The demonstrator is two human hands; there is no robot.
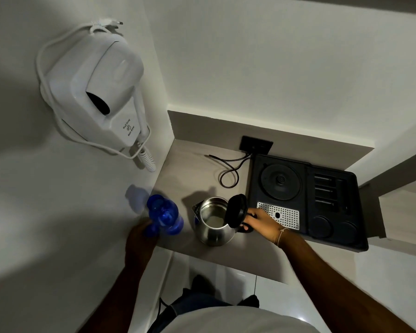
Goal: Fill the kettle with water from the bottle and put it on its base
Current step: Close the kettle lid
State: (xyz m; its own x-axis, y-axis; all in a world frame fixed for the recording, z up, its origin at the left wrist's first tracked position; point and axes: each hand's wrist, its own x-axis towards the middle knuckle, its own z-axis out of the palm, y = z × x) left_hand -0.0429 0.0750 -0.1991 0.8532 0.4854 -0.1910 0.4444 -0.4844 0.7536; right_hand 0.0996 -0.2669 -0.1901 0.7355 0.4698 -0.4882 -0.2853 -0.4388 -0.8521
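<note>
from the head camera, the steel kettle (214,224) stands on the grey counter (185,169) with its black lid (236,211) flipped up, the right hand (262,221) wrapped around its handle. the left hand (139,239) grips the blue bottle (165,215) just beside the kettle, and the round base (281,179) sits bare in the black tray (334,212) to the right, apart from the kettle
</note>
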